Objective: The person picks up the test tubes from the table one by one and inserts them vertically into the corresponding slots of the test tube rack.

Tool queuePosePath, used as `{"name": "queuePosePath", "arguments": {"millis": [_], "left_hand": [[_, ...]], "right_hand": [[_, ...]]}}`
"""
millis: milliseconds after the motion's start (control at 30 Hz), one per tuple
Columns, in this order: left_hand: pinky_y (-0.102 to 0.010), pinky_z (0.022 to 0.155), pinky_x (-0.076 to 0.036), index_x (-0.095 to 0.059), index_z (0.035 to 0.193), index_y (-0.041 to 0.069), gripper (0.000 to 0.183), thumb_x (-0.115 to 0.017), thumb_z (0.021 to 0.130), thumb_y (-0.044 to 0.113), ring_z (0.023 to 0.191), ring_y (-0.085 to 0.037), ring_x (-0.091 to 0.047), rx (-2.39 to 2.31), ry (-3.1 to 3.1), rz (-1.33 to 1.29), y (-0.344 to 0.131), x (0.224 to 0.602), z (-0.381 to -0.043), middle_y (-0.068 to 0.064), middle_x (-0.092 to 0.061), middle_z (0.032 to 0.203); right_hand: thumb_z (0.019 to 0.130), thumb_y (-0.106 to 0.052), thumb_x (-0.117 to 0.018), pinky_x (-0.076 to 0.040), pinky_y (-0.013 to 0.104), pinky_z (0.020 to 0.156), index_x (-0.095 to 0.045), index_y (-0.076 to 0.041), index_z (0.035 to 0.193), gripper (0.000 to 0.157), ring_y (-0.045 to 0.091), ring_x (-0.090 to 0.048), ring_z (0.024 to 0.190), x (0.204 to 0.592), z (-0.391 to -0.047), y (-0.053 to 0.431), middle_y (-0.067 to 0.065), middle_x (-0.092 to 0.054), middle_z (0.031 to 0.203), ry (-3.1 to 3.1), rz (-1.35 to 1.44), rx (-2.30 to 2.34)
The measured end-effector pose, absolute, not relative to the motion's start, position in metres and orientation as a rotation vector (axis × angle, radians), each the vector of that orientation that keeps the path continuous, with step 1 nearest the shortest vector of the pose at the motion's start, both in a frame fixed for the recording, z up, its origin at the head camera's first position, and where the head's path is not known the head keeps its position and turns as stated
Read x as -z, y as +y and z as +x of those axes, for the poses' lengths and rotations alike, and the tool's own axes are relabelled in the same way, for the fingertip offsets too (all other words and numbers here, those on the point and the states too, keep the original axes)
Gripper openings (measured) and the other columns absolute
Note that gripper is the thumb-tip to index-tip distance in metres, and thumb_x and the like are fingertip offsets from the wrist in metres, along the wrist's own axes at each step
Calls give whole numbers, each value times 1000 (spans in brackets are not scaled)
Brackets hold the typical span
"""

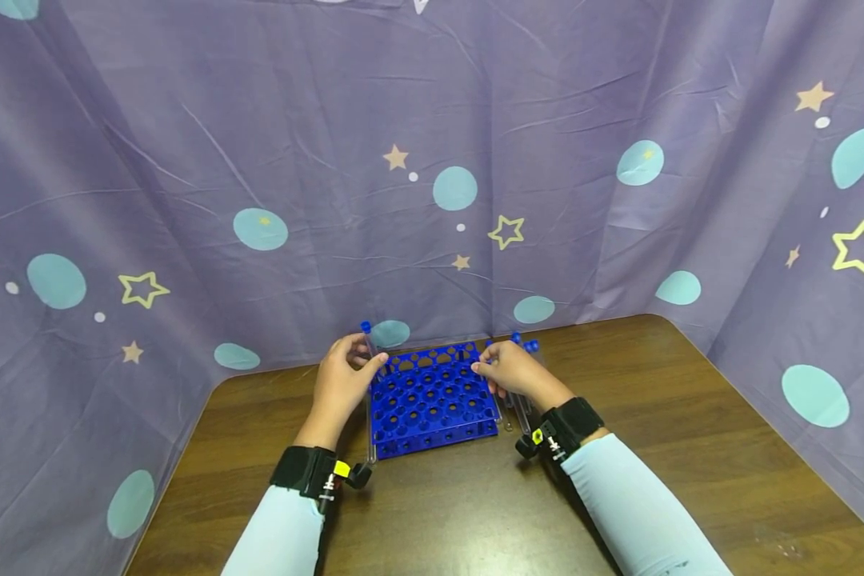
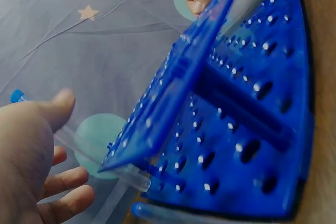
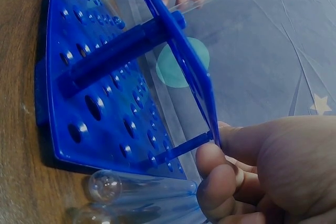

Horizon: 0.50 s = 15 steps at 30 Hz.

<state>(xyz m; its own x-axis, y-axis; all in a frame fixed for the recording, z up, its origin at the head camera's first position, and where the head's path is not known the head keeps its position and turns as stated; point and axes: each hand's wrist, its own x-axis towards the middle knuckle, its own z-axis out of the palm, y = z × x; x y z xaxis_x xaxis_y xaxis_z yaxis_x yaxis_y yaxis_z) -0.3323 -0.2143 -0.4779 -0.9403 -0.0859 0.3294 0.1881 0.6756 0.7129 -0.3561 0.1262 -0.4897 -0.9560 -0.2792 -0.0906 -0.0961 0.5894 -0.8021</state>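
Observation:
A blue test tube rack [image 1: 432, 400] with two perforated levels stands on the table. My left hand [image 1: 342, 382] pinches a clear blue-capped test tube [image 1: 370, 342] at the rack's back left corner. In the left wrist view this tube [image 2: 79, 145] slants, its rounded end below the rack's upper plate [image 2: 157, 103]. My right hand [image 1: 514, 370] grips the upper plate's back right corner between thumb and fingers, also seen closely in the right wrist view. Several blue-capped test tubes [image 3: 152, 190] lie beside the rack under that hand, which partly hides them.
Along the rack's left side lies another clear test tube [image 1: 371, 436]. The brown wooden table [image 1: 446, 512] extends toward me and to both sides. A purple curtain [image 1: 374, 176] with stars and spots hangs close behind the rack.

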Motion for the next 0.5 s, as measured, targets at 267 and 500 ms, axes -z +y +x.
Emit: {"name": "queuePosePath", "arguments": {"millis": [267, 500], "left_hand": [[-52, 99, -59, -63, 155, 12, 66, -76, 107, 56, 117, -32, -70, 1149, -2590, -41, -228, 487, -318, -11, -70, 136], [-50, 97, -58, -68, 148, 9, 61, -70, 111, 57, 111, -32, -70, 1142, -2602, -25, -236, 494, -309, -14, -73, 131]], "right_hand": [[113, -27, -73, -51, 29, 50, -71, -7, 106, 21, 19, -64, 50, 491, -357, 127, 3, -67, 62, 2620, -330, 1297], [113, -27, -74, -50, 28, 49, -70, -9, 101, 22, 18, -64, 49, 491, -357, 126, 3, -67, 62, 2631, -332, 1296]]}}
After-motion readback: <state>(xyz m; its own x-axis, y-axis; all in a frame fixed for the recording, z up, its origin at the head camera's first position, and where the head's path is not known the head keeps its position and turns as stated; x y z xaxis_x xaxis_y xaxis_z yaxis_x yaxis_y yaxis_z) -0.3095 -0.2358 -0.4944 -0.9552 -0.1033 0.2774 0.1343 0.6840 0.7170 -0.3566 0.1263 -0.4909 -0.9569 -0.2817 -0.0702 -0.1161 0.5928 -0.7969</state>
